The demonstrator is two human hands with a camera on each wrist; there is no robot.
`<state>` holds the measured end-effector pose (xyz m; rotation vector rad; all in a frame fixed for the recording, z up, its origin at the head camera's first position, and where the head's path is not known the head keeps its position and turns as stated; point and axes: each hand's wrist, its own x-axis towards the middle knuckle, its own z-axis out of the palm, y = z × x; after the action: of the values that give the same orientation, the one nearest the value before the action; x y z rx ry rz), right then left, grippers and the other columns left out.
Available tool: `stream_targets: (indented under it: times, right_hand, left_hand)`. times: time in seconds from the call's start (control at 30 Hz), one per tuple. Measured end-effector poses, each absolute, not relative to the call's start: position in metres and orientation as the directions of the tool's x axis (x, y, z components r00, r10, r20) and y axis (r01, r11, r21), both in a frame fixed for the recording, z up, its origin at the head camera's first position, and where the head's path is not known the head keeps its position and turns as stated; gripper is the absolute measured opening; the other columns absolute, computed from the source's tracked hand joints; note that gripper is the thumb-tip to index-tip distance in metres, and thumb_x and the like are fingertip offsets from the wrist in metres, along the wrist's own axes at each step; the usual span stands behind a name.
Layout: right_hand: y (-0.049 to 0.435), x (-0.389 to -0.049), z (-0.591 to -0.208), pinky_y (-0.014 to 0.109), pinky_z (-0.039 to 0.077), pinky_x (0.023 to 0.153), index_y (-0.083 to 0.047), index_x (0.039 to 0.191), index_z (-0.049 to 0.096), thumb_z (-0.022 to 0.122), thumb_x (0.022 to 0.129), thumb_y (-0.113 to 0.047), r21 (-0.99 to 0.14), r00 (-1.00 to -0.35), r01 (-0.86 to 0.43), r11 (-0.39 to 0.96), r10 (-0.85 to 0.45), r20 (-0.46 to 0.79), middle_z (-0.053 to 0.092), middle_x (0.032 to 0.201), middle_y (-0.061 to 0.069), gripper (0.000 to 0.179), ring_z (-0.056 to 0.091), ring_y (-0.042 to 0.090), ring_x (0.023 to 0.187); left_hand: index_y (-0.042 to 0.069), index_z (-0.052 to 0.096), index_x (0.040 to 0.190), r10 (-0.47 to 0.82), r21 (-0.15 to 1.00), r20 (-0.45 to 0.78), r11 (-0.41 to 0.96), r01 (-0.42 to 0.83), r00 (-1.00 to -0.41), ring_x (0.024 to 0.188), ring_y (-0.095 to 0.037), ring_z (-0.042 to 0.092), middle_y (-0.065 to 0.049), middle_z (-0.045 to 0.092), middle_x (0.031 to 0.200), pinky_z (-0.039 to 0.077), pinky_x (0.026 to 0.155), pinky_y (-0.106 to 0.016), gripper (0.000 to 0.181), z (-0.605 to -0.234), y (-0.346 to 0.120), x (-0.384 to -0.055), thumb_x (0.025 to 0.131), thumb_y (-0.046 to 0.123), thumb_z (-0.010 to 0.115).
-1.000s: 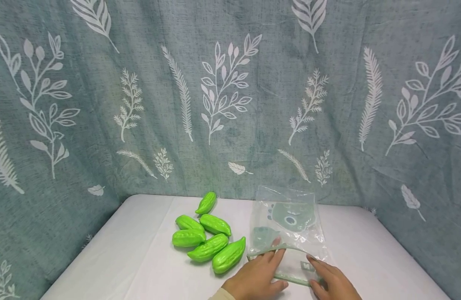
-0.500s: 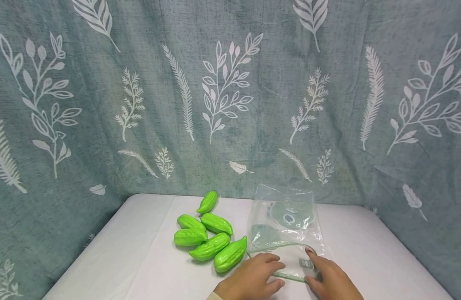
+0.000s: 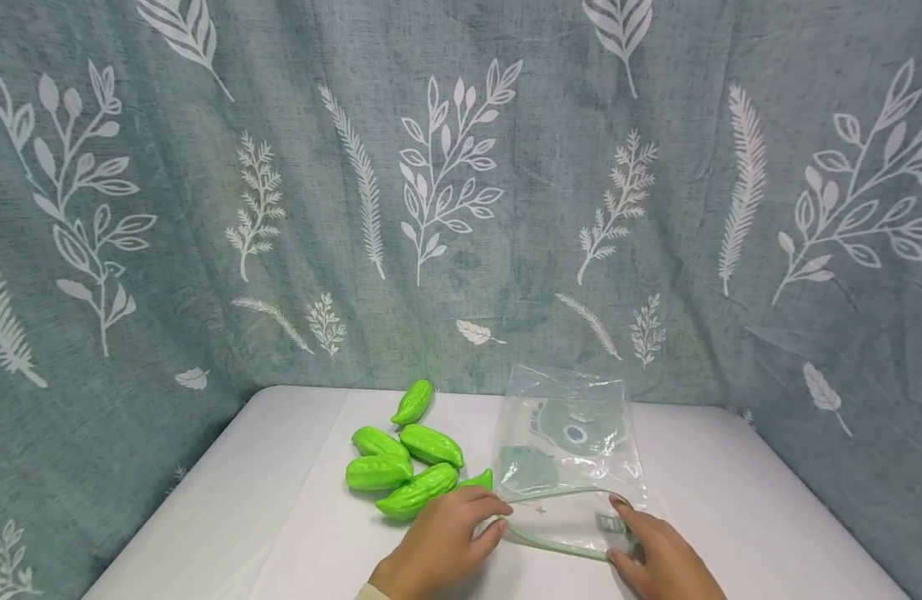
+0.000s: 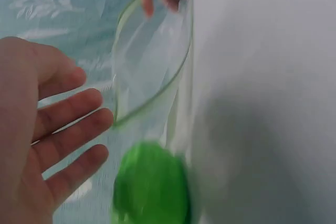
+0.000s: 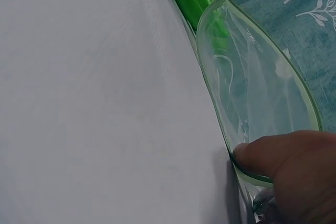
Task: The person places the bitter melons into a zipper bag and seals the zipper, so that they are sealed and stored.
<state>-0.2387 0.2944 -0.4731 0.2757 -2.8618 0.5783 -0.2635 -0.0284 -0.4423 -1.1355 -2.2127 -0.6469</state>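
A clear zip bag (image 3: 558, 483) with a green-edged mouth and a printed cartoon figure lies on the table, its mouth spread apart toward me. My right hand (image 3: 659, 550) holds the right end of that mouth; the thumb (image 5: 262, 153) lies over the rim in the right wrist view. At the mouth's left end is my left hand (image 3: 449, 529), its fingers (image 4: 73, 124) extended and apart from one another, holding nothing. Several bright green bitter melons (image 3: 416, 492) lie left of the bag. The nearest bitter melon (image 4: 149, 184) is partly hidden behind the left hand in the head view.
A white-covered table (image 3: 281, 508) carries everything. Behind it and along both sides hangs a blue-green curtain (image 3: 461, 317) with white leaf prints, close to the bag's far end.
My left hand has come out from the bag's mouth and moved left, now covering part of the nearest bitter melon. The right hand stays at the bag's right end.
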Motion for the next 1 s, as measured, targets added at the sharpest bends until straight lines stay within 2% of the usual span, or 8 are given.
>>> stream_targets:
  times: [0.2,0.33,0.53,0.73,1.0]
  right_hand:
    - [0.297,-0.239,-0.475,0.057,0.047,0.095,-0.003,0.141,0.055,0.082,0.082,-0.032,-0.364,-0.954,-0.243,0.899,-0.154,0.257,0.064,0.127,0.018,0.071,0.06,0.04,0.115]
    - [0.296,-0.239,-0.476,0.057,0.047,0.096,-0.004,0.142,0.055,0.081,0.082,-0.033,-0.375,-0.958,-0.235,0.897,-0.148,0.247,0.063,0.128,0.018,0.071,0.06,0.039,0.116]
    - [0.295,-0.238,-0.475,0.057,0.046,0.097,-0.007,0.143,0.054,0.081,0.083,-0.034,-0.382,-0.966,-0.204,0.901,-0.123,0.226,0.062,0.13,0.017,0.071,0.059,0.039,0.118]
    - [0.295,-0.238,-0.474,0.057,0.047,0.096,-0.007,0.143,0.055,0.08,0.084,-0.034,-0.384,-0.97,-0.191,0.903,-0.115,0.213,0.062,0.13,0.017,0.069,0.059,0.04,0.117]
    - [0.296,-0.237,-0.473,0.057,0.046,0.097,-0.008,0.143,0.055,0.08,0.084,-0.034,-0.396,-0.977,-0.168,0.903,-0.1,0.187,0.062,0.131,0.016,0.069,0.058,0.039,0.118]
  left_hand:
    - [0.016,0.077,0.097,0.413,0.215,0.773,0.544,0.811,-0.482,0.089,-0.006,0.066,0.009,0.07,0.096,0.054,0.08,-0.026,0.014,-0.441,-0.065,-0.276,0.084,0.009,0.077]
    - [0.014,0.076,0.097,0.329,0.264,0.807,0.541,0.798,-0.49,0.086,-0.006,0.066,0.008,0.071,0.094,0.053,0.076,-0.024,0.018,-0.439,-0.089,-0.282,0.083,0.002,0.075]
    - [0.015,0.076,0.097,0.282,0.306,0.804,0.56,0.77,-0.524,0.079,-0.001,0.061,0.01,0.069,0.089,0.052,0.067,-0.022,0.02,-0.437,-0.107,-0.288,0.084,0.001,0.075]
    - [0.014,0.076,0.096,0.239,0.352,0.778,0.6,0.719,-0.581,0.08,-0.001,0.062,0.007,0.07,0.09,0.056,0.066,-0.025,0.02,-0.438,-0.117,-0.29,0.083,-0.001,0.076]
    - [0.009,0.077,0.097,0.161,0.414,0.784,0.584,0.698,-0.6,0.081,-0.007,0.066,0.002,0.071,0.095,0.057,0.066,-0.027,0.021,-0.442,-0.137,-0.298,0.082,-0.005,0.076]
